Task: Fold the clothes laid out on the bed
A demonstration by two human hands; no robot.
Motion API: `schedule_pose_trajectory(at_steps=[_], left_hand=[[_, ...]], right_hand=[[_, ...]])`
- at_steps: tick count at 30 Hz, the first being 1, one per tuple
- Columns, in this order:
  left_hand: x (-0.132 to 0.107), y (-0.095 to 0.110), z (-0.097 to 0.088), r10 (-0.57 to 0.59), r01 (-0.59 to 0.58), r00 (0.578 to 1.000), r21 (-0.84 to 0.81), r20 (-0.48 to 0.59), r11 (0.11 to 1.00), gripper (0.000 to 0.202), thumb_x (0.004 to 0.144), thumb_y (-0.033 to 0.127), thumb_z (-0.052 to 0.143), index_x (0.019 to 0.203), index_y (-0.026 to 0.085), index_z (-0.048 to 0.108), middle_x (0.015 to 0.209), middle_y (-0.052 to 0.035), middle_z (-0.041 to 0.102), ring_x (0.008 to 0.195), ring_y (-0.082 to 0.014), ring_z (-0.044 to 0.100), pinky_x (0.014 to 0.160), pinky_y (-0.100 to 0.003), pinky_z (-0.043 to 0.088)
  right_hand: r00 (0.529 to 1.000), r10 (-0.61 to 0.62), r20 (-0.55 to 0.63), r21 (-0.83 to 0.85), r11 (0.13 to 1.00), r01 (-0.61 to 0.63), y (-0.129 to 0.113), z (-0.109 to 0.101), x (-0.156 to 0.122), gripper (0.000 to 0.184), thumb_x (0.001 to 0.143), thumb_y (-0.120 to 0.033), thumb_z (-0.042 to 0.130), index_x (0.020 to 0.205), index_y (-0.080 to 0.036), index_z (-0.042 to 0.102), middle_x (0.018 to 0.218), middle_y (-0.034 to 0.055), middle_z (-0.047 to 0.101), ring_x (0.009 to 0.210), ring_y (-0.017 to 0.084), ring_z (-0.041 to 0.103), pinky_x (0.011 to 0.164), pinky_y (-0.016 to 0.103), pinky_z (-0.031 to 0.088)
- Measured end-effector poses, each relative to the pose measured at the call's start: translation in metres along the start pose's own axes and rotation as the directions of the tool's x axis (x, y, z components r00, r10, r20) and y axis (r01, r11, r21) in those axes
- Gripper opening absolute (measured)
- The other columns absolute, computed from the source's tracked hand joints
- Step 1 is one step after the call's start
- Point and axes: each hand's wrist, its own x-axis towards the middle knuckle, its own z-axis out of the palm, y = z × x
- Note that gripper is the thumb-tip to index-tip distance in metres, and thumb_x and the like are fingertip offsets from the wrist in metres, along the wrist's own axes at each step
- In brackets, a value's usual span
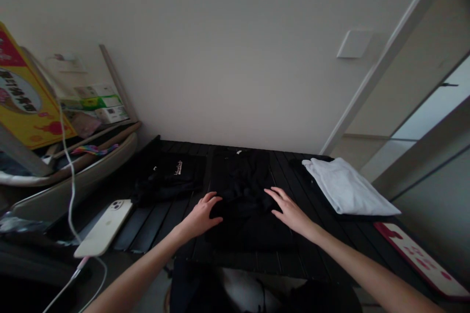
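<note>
A black garment (242, 227) lies spread in front of me on a dark slatted table (290, 176), bunched up in its middle. At its left side rests my left hand (202, 214), fingers curved and apart, touching the dark cloth. My right hand (288, 209) is at the garment's right side, thumb and fingers spread. Neither hand grips anything that I can see. The cloth is so dark that its edges and folds are hard to make out. A small white tag (239, 152) shows near its far end.
Left of the garment lies folded black clothing (169, 181) with white lettering. A white phone (105, 230) on a charging cable (71, 190) sits nearer me. At right are a folded white cloth (347, 188) on black fabric and a red-edged case (418, 259). A wall stands behind.
</note>
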Motion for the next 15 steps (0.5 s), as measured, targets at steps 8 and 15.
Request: schedule_pose_trajectory(at_steps=[8, 15], left_hand=[[0.041, -0.014, -0.014, -0.151, 0.087, 0.976, -0.356, -0.155, 0.930, 0.034, 0.082, 0.050, 0.054, 0.073, 0.018, 0.059, 0.068, 0.0004, 0.057, 0.070, -0.0169, 0.057, 0.066, -0.026, 0.044], [0.049, -0.014, -0.008, -0.495, 0.280, 0.867, -0.777, -0.047, 0.564, 0.059, 0.062, 0.043, 0.078, 0.109, 0.018, 0.053, 0.095, -0.0052, 0.064, 0.078, -0.0173, 0.063, 0.067, -0.028, 0.049]], right_hand=[[0.982, 0.188, 0.033, 0.669, 0.725, -0.161, 0.005, -0.012, 0.041, 0.029, 0.082, -0.045, 0.055, 0.075, -0.018, 0.062, 0.079, 0.0033, 0.066, 0.086, 0.022, 0.062, 0.083, 0.034, 0.047], [0.871, 0.465, 0.162, 0.833, 0.409, -0.373, 0.004, 0.002, 0.044, 0.042, 0.061, -0.045, 0.078, 0.091, -0.022, 0.060, 0.090, 0.0044, 0.067, 0.089, 0.022, 0.064, 0.081, 0.034, 0.049]])
